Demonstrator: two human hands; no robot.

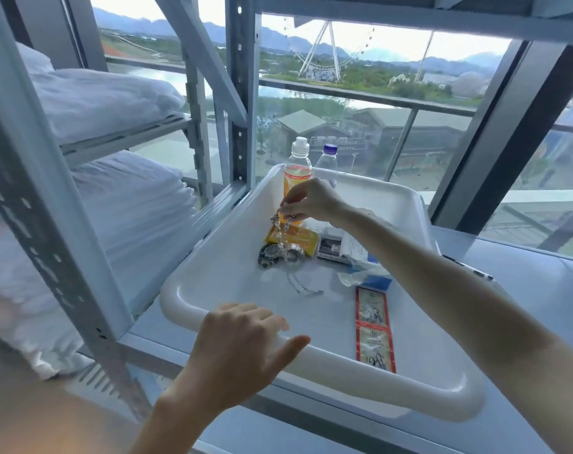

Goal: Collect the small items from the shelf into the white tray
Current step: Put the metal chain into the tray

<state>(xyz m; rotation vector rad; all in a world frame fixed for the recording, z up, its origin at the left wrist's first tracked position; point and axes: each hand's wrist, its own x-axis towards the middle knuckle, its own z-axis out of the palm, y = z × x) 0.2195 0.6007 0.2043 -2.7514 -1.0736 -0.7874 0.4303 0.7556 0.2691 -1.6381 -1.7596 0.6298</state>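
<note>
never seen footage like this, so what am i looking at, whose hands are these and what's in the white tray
No machine here: a person wears a camera on the head, so this one picture looks down at their bare hands. The left hand rests on the near rim of the white tray, which sits on a metal shelf. The right hand pinches a beaded bracelet in its fingers, dangling it over the tray. Inside lie watches, a yellow packet and a red strip of cards; an orange drink bottle stands at the far end.
</note>
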